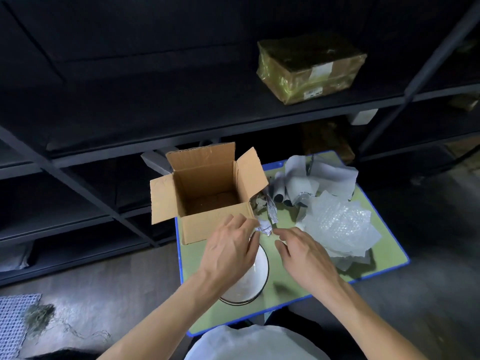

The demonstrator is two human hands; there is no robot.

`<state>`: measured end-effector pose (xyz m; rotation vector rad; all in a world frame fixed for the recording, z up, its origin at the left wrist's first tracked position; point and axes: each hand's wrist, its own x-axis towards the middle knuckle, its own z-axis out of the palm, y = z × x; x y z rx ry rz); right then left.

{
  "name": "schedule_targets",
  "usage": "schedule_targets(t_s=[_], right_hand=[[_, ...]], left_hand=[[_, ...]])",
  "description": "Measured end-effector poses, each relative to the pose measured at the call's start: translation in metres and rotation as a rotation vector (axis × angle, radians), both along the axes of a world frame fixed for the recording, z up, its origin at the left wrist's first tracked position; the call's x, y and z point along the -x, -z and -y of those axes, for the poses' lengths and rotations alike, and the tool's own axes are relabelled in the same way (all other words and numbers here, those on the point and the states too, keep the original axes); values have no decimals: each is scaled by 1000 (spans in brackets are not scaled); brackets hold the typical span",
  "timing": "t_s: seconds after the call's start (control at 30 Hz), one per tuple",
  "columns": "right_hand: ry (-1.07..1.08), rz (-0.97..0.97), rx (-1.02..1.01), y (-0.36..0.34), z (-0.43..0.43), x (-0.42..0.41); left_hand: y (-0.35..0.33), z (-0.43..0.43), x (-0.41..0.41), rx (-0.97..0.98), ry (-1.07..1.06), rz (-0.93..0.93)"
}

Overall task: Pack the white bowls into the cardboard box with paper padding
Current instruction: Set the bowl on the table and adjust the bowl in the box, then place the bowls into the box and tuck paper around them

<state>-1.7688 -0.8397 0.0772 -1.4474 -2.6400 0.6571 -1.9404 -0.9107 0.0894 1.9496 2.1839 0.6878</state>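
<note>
An open cardboard box (207, 193) stands at the far left of a small green table (291, 281); its inside looks bare. In front of it sits a white bowl (255, 276) with a dark rim, partly hidden under my left hand (231, 250). That hand pinches a small crumpled piece of paper (265, 227) just beside the box's near right corner. My right hand (304, 253) hovers close to the same paper with fingers stretched out, holding nothing. Grey paper sheets (319, 180) and bubble wrap (340, 224) lie to the right of the box.
Dark metal shelving (181, 120) rises right behind the table, with a plastic-wrapped brown parcel (309, 68) on an upper shelf. A white mesh mat (15, 323) lies on the concrete floor at lower left. The table has a blue edge.
</note>
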Motion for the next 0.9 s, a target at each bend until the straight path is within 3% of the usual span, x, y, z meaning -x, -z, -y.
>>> schedule_targets(t_s=[0.17,0.33,0.5,0.67,0.9], right_hand=[[119,42,36,5,-24,-44],[243,128,64,13,-58,-91],[287,227,101,26,-86,-127],[240,230,108,36,-106,-139],[162,227,113,44,-125,-139]], left_hand=[[3,-51,-37,74,135,-25],[25,-108,-72,266,211,-103],[65,-152,-91,538,152,-201],[98,-166,-107,636,25,-232],[100,-164,-117,484,-146,122]])
